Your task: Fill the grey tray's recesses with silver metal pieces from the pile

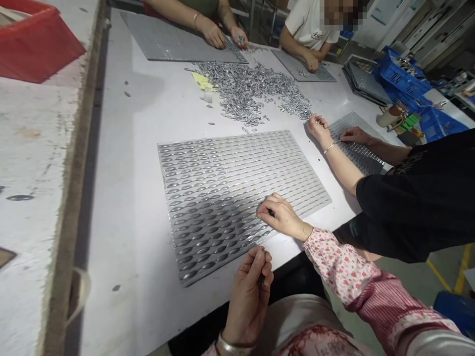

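One studded panel (237, 178) lies under one curled right hand (281, 216), grip unclear; left hand (251, 289) clenched, any contents hidden.

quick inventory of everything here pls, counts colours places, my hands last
near panel: one, grey, table centre
leaf-shaped pieces: too many to count, silver, loose pile beyond the near panel
other panels: two grey across the table, one at right
dark stack: one, far right
yellow paper: one, beside the pile
red bin: one, top left
blue crates: several, right
mug: one, beige and brown, right
white table: one, under the panels
co-workers: three, two across, one black-clothed at right
left hand: one, fingers curled shut, near panel's front edge
right hand: one, pink floral sleeve, over near panel
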A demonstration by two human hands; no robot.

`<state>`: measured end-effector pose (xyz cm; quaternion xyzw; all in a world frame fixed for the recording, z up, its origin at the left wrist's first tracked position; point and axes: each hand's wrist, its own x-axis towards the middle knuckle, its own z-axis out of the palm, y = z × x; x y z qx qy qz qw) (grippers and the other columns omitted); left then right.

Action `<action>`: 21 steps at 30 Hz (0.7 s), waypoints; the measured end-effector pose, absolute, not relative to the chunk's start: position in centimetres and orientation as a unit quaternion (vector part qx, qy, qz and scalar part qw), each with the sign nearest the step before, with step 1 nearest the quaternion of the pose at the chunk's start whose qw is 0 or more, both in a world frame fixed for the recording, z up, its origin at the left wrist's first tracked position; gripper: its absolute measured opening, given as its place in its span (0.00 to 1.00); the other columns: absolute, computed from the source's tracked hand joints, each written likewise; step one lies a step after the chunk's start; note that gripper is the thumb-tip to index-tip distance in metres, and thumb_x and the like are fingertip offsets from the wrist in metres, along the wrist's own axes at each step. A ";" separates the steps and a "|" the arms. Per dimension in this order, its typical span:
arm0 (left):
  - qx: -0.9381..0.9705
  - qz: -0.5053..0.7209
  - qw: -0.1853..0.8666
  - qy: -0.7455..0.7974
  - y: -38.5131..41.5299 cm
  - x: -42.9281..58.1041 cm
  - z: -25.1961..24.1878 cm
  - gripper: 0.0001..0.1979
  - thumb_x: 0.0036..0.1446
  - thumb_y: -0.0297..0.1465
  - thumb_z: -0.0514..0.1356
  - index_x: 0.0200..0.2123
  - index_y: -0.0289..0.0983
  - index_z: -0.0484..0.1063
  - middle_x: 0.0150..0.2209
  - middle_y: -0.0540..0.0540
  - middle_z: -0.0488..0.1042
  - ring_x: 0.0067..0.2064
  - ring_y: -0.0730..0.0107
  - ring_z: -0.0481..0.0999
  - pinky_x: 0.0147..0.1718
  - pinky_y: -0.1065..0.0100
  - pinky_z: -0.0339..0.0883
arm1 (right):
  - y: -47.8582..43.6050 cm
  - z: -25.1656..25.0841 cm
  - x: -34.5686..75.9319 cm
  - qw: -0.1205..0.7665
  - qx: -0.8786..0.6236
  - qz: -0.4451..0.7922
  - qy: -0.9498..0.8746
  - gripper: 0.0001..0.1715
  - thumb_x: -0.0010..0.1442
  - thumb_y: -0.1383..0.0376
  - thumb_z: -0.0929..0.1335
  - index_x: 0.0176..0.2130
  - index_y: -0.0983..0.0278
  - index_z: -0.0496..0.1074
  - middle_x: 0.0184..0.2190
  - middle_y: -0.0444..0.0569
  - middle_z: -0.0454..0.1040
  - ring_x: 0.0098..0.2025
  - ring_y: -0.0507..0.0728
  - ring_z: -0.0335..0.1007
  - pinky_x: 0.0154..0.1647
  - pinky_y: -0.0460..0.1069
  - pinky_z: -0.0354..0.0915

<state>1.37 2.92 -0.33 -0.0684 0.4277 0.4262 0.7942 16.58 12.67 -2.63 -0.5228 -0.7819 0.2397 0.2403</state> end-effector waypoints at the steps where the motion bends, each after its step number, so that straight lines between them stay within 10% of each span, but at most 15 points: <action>1: -0.066 0.432 0.792 0.427 3.0 1.4 -0.3 0.14 0.41 0.31 0.73 0.31 0.34 0.74 0.26 0.52 0.70 0.23 0.85 0.62 0.19 0.83 0.59 | 12.5 -2.4 16.6 0.263 -0.521 0.257 -0.770 0.06 0.61 0.65 0.69 0.32 0.65 0.72 0.29 0.47 0.73 0.36 0.54 0.65 0.43 0.50 0.61; 8: -0.076 0.452 0.786 0.415 3.4 1.7 -0.5 0.13 0.42 0.33 0.73 0.28 0.33 0.75 0.23 0.54 0.66 0.22 0.85 0.61 0.17 0.83 0.58 | 10.4 0.6 16.7 0.272 -0.342 0.461 -0.773 0.11 0.59 0.59 0.71 0.35 0.66 0.75 0.34 0.50 0.75 0.39 0.53 0.70 0.43 0.49 0.66; 15: -0.097 0.394 0.790 0.459 4.1 1.0 1.0 0.11 0.58 0.23 0.59 0.43 0.35 0.77 0.40 0.41 0.79 0.37 0.73 0.78 0.32 0.76 0.73 | 11.8 -2.0 16.5 0.347 -0.545 0.470 -0.601 0.16 0.56 0.55 0.71 0.32 0.67 0.74 0.23 0.42 0.69 0.23 0.47 0.58 0.24 0.44 0.57; 21: -0.098 0.402 0.796 0.442 3.6 0.8 0.3 0.04 0.56 0.26 0.62 0.36 0.32 0.77 0.28 0.48 0.75 0.22 0.83 0.67 0.20 0.81 0.65 | 13.5 -2.8 16.4 0.284 -0.579 0.340 -0.685 0.07 0.57 0.63 0.71 0.31 0.65 0.76 0.24 0.43 0.72 0.28 0.50 0.62 0.32 0.46 0.59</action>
